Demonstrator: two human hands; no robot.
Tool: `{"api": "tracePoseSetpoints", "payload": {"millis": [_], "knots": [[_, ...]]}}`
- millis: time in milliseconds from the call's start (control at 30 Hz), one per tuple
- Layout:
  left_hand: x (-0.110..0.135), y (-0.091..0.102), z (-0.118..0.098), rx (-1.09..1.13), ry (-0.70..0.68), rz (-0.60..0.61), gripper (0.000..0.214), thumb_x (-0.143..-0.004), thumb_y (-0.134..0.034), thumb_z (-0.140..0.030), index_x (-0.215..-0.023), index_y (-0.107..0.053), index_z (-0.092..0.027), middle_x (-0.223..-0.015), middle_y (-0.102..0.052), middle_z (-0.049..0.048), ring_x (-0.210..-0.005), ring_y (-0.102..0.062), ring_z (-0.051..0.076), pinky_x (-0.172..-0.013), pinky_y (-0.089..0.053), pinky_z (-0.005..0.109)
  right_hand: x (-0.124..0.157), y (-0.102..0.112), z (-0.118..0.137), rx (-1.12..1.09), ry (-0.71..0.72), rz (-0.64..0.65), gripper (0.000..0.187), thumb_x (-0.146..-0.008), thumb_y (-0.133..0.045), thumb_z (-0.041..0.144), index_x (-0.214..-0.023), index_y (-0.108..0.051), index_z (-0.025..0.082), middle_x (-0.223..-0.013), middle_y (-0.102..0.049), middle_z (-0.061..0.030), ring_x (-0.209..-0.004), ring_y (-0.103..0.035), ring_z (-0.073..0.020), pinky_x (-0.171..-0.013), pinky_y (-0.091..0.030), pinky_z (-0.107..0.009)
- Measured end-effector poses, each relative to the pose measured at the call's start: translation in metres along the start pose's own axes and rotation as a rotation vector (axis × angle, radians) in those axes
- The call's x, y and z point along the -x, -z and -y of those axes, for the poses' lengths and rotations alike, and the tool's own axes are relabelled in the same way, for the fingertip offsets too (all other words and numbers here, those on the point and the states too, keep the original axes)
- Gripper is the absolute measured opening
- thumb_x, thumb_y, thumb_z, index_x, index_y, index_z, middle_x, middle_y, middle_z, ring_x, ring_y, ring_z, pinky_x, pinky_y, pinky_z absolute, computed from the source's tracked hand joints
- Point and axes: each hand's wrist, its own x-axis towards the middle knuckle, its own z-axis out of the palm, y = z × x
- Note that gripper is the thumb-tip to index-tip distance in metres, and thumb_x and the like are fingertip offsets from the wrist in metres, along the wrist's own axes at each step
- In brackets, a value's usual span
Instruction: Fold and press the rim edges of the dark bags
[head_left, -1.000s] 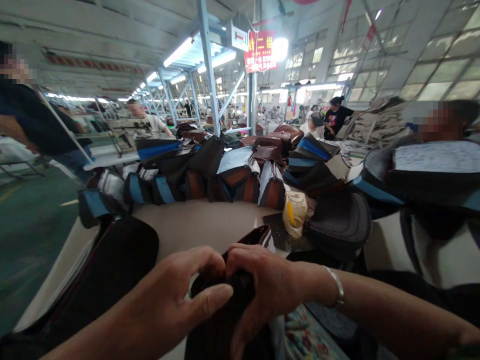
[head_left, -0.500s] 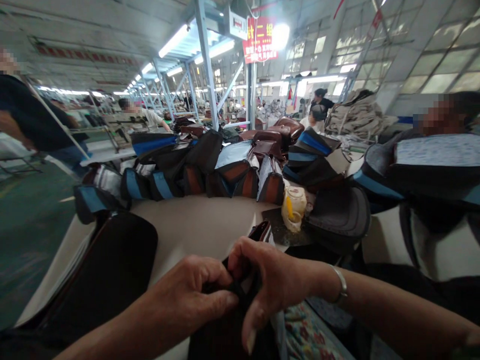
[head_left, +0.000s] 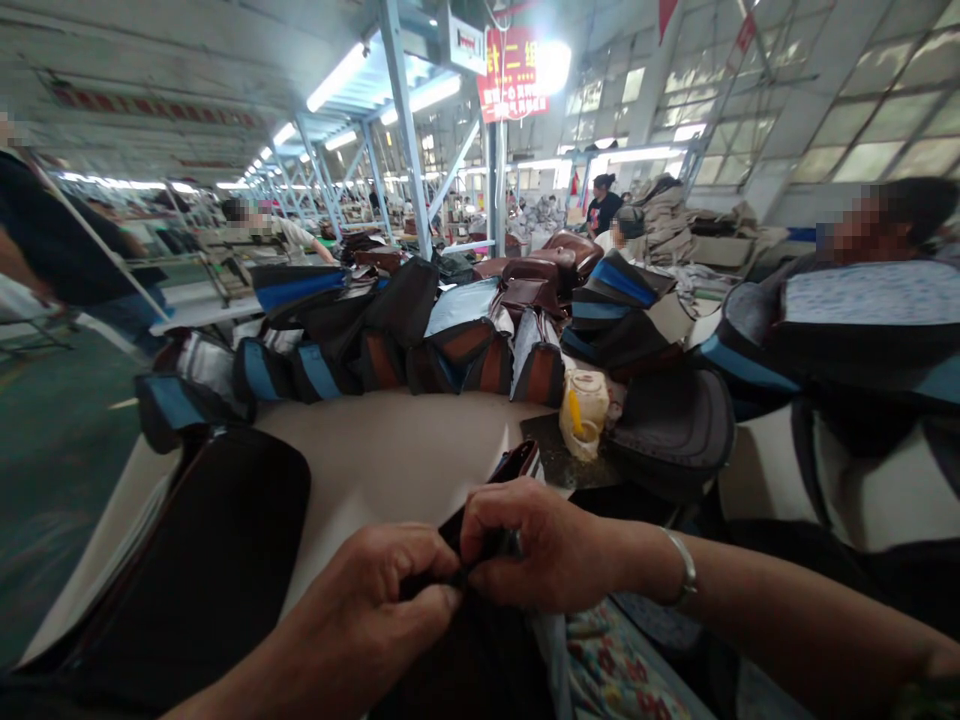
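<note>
Two bare hands: left hand (head_left: 382, 588), right hand (head_left: 546, 545), both pinching edge of broad black fabric piece (head_left: 484, 665); handling underway, release not yet done, completed portion too dark to judge.

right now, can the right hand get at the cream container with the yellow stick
Probably yes: the cream container stands just beyond the right hand and nothing tall seems in the way, though the hand would likely first have to release the black material.
</note>
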Motion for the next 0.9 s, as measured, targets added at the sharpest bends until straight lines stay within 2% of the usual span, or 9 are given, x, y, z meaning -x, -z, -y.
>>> {"api": "tracePoseSetpoints", "payload": {"millis": [200,367,467,567,700,800,900], "knots": [[-0.001,-0.001,0.003,-0.081,-0.002,-0.007,0.026,-0.087,-0.055,-0.036,-0.075,-0.069,-0.017,-0.072,-0.058,-0.0015,-0.07,-0.057,0.017,-0.06,-0.036,0.027,0.002,-0.005,-0.006,0.118,0.171,-0.054,0.005,-0.08,-0.061,0.015,-0.084,-0.059,0.016,-0.077,-0.06,-0.0016,-0.063,-0.052,-0.0106,-0.057,-0.04,-0.021],[-0.005,-0.004,0.003,-0.093,-0.006,-0.005,0.028,-0.088,-0.051,-0.029,-0.071,-0.07,-0.018,-0.069,-0.057,-0.0022,-0.066,-0.055,0.015,-0.058,-0.035,0.027,0.003,-0.008,-0.011,0.196,0.186,-0.085,0.011,-0.076,-0.059,0.012,-0.085,-0.057,0.017,-0.076,-0.06,-0.0006,-0.063,-0.051,-0.0104,-0.057,-0.039,-0.02],[-0.006,-0.007,0.003,-0.141,-0.118,-0.043,0.028,-0.089,-0.048,-0.025,-0.072,-0.069,-0.019,-0.07,-0.06,-0.0014,-0.067,-0.058,0.015,-0.061,-0.037,0.027,0.005,-0.008,-0.01,0.236,0.211,-0.106,0.012,-0.076,-0.057,0.012,-0.087,-0.055,0.018,-0.078,-0.061,-0.0015,-0.064,-0.052,-0.011,-0.057,-0.041,-0.02],[-0.004,-0.006,0.007,-0.195,-0.219,-0.068,0.027,-0.091,-0.048,-0.025,-0.078,-0.07,-0.019,-0.075,-0.065,-0.0004,-0.074,-0.061,0.016,-0.068,-0.039,0.027,0.01,-0.005,-0.004,0.4,0.345,-0.092,0.01,-0.085,-0.053,0.012,-0.093,-0.055,0.017,-0.086,-0.064,-0.0062,-0.072,-0.057,-0.014,-0.063,-0.046,-0.024],[0.001,0.003,0.015,-0.024,-0.097,0.091,0.032,-0.098,-0.052,-0.038,-0.078,-0.066,-0.019,-0.077,-0.059,-0.002,-0.073,-0.056,0.016,-0.067,-0.039,0.027,0.018,0.001,0.009,0.765,0.563,0.015,0.015,-0.096,-0.047,0.013,-0.092,-0.061,0.013,-0.09,-0.067,-0.009,-0.072,-0.056,-0.0162,-0.069,-0.05,-0.03],[0.0,0.008,0.016,0.068,-0.042,0.193,0.046,-0.104,-0.042,-0.052,-0.081,-0.063,-0.018,-0.08,-0.055,-0.0019,-0.073,-0.05,0.015,-0.065,-0.039,0.027,0.022,-0.001,0.01,0.842,0.615,-0.005,0.017,-0.096,-0.051,0.016,-0.086,-0.064,0.015,-0.09,-0.067,-0.0086,-0.071,-0.056,-0.0152,-0.072,-0.052,-0.03],[-0.003,0.007,0.013,-0.026,-0.058,0.215,0.045,-0.104,-0.045,-0.049,-0.077,-0.062,-0.018,-0.078,-0.056,-0.0024,-0.071,-0.05,0.015,-0.066,-0.039,0.026,0.025,-0.005,0.005,0.87,0.69,-0.03,0.016,-0.094,-0.053,0.019,-0.085,-0.065,0.015,-0.091,-0.066,-0.0095,-0.072,-0.056,-0.0158,-0.075,-0.053,-0.032]]}}
